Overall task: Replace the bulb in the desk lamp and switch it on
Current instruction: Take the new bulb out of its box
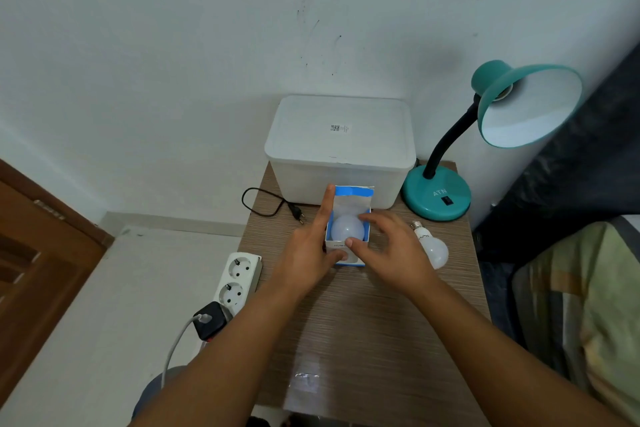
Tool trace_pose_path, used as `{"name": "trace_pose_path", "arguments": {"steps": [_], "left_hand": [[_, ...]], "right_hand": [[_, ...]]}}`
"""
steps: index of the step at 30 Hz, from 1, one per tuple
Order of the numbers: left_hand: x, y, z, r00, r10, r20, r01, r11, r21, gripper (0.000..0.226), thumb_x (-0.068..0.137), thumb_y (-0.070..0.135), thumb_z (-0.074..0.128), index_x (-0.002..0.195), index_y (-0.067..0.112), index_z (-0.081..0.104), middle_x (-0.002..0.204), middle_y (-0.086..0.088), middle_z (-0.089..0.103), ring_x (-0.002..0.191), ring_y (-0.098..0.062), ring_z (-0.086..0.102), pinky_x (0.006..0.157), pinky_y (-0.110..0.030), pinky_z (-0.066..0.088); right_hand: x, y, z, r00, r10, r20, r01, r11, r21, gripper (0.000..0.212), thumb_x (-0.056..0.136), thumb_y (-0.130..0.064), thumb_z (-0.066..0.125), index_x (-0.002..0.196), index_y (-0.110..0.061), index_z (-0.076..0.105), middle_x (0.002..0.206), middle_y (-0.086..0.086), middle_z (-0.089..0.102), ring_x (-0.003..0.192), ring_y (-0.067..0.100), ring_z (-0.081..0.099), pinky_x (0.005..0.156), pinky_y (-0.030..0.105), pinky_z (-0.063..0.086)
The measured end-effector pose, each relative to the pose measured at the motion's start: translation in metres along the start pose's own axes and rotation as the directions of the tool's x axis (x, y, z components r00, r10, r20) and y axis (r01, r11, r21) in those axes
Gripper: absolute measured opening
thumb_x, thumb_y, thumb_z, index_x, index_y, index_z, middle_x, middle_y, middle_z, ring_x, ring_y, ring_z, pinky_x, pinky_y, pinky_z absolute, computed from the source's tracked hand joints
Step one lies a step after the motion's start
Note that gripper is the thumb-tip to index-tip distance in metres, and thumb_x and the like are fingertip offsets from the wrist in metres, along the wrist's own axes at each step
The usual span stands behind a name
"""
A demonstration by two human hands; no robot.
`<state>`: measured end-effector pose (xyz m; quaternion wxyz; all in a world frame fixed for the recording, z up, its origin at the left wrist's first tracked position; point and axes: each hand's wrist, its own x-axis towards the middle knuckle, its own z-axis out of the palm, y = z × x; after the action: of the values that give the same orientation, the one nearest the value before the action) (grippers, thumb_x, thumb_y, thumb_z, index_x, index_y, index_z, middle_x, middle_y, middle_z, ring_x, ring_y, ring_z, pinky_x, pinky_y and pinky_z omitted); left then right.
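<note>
A teal desk lamp (pixel 437 196) stands at the table's back right, its shade (pixel 530 106) tipped toward me with an empty socket inside. A blue and white bulb box (pixel 349 198) stands open in the middle, a white bulb (pixel 347 227) showing in it. My left hand (pixel 311 250) holds the box's left side, index finger up along the flap. My right hand (pixel 391 246) has its thumb and fingertips on the bulb's dome. Another white bulb (pixel 431 246) lies loose on the table to the right of my right hand.
A white lidded plastic container (pixel 341 149) stands behind the box against the wall. The lamp's black plug (pixel 298 211) lies unplugged on the wooden table (pixel 363 322). A white power strip (pixel 239 281) with a black charger hangs at the left edge. Bedding lies right.
</note>
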<state>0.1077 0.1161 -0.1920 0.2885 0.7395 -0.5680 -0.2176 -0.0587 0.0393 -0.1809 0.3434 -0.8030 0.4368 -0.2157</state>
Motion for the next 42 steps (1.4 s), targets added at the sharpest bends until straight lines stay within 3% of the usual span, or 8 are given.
{"name": "trace_pose_path", "arguments": {"steps": [6, 10, 13, 21, 30, 33, 36, 42], "left_hand": [[-0.001, 0.002, -0.003, 1.0, 0.012, 0.008, -0.012, 1.0, 0.016, 0.13, 0.086, 0.022, 0.079, 0.135, 0.069, -0.032, 0.131, -0.003, 0.067, 0.073, -0.008, 0.066, 0.076, -0.03, 0.057], [-0.001, 0.002, -0.002, 1.0, 0.006, 0.008, -0.006, 1.0, 0.025, 0.131, 0.086, 0.021, 0.079, 0.135, 0.069, -0.032, 0.118, -0.003, 0.07, 0.069, -0.007, 0.065, 0.075, -0.031, 0.058], [0.001, 0.0, -0.003, 1.0, 0.013, 0.006, -0.013, 1.0, 0.004, 0.133, 0.083, 0.021, 0.083, 0.137, 0.068, -0.03, 0.13, -0.003, 0.066, 0.075, -0.013, 0.069, 0.081, -0.039, 0.06], [0.004, 0.0, -0.004, 1.0, 0.015, 0.016, -0.015, 1.0, 0.026, 0.136, 0.08, 0.026, 0.086, 0.138, 0.066, -0.031, 0.134, -0.005, 0.066, 0.081, -0.018, 0.072, 0.084, -0.043, 0.06], [0.003, -0.002, -0.003, 0.999, 0.039, 0.022, -0.039, 0.999, 0.03, 0.134, 0.083, 0.027, 0.083, 0.136, 0.066, -0.034, 0.126, -0.003, 0.071, 0.08, -0.013, 0.071, 0.08, -0.036, 0.06], [0.002, -0.002, -0.004, 0.998, 0.052, 0.022, -0.053, 0.998, 0.039, 0.134, 0.083, 0.027, 0.083, 0.136, 0.066, -0.034, 0.122, 0.0, 0.072, 0.071, -0.006, 0.066, 0.074, -0.026, 0.055], [0.002, 0.0, -0.003, 0.999, 0.033, 0.017, -0.034, 0.998, 0.046, 0.135, 0.083, 0.026, 0.083, 0.136, 0.066, -0.034, 0.124, -0.002, 0.071, 0.076, -0.01, 0.07, 0.078, -0.033, 0.059], [-0.002, 0.005, -0.003, 1.0, 0.019, 0.008, -0.02, 0.997, 0.069, 0.135, 0.083, 0.025, 0.083, 0.133, 0.068, -0.035, 0.126, -0.004, 0.069, 0.077, -0.015, 0.071, 0.078, -0.039, 0.06]], "right_hand": [[0.015, -0.011, 0.004, 0.997, 0.071, 0.015, -0.069, 0.993, -0.099, 0.062, 0.079, -0.062, 0.064, 0.129, -0.026, 0.059, 0.133, -0.007, 0.056, 0.118, 0.012, 0.054, 0.096, 0.037, 0.049], [0.022, -0.022, 0.001, 0.992, 0.126, 0.02, -0.122, 0.982, -0.141, 0.051, 0.076, -0.057, 0.068, 0.114, -0.024, 0.066, 0.117, -0.006, 0.065, 0.095, 0.008, 0.055, 0.075, 0.029, 0.047], [0.027, -0.032, -0.005, 0.975, 0.199, 0.102, -0.184, 0.973, -0.136, 0.044, 0.072, -0.052, 0.073, 0.104, -0.022, 0.069, 0.1, -0.003, 0.067, 0.08, 0.009, 0.055, 0.065, 0.029, 0.047], [0.05, -0.038, -0.012, 0.911, 0.307, 0.274, -0.255, 0.944, -0.212, 0.038, 0.067, -0.046, 0.081, 0.089, -0.017, 0.073, 0.084, 0.0, 0.071, 0.075, 0.013, 0.064, 0.068, 0.033, 0.054], [0.03, -0.034, -0.019, 0.962, 0.228, 0.149, -0.236, 0.971, 0.039, 0.044, 0.072, -0.048, 0.078, 0.108, -0.023, 0.068, 0.089, -0.012, 0.063, 0.08, 0.005, 0.059, 0.063, 0.027, 0.046], [0.02, -0.032, -0.024, 0.974, 0.209, 0.086, -0.22, 0.964, 0.15, 0.044, 0.073, -0.05, 0.078, 0.109, -0.028, 0.068, 0.103, -0.015, 0.064, 0.096, 0.005, 0.059, 0.078, 0.031, 0.051], [0.006, -0.029, -0.028, 0.977, 0.212, 0.03, -0.211, 0.928, 0.308, 0.046, 0.07, -0.051, 0.079, 0.111, -0.033, 0.067, 0.111, -0.017, 0.066, 0.106, 0.003, 0.059, 0.09, 0.037, 0.052], [-0.03, -0.021, -0.04, 0.965, 0.25, -0.081, -0.175, 0.84, 0.514, 0.037, 0.075, -0.038, 0.078, 0.11, -0.036, 0.067, 0.105, -0.015, 0.07, 0.096, -0.002, 0.064, 0.081, 0.024, 0.054]]}}
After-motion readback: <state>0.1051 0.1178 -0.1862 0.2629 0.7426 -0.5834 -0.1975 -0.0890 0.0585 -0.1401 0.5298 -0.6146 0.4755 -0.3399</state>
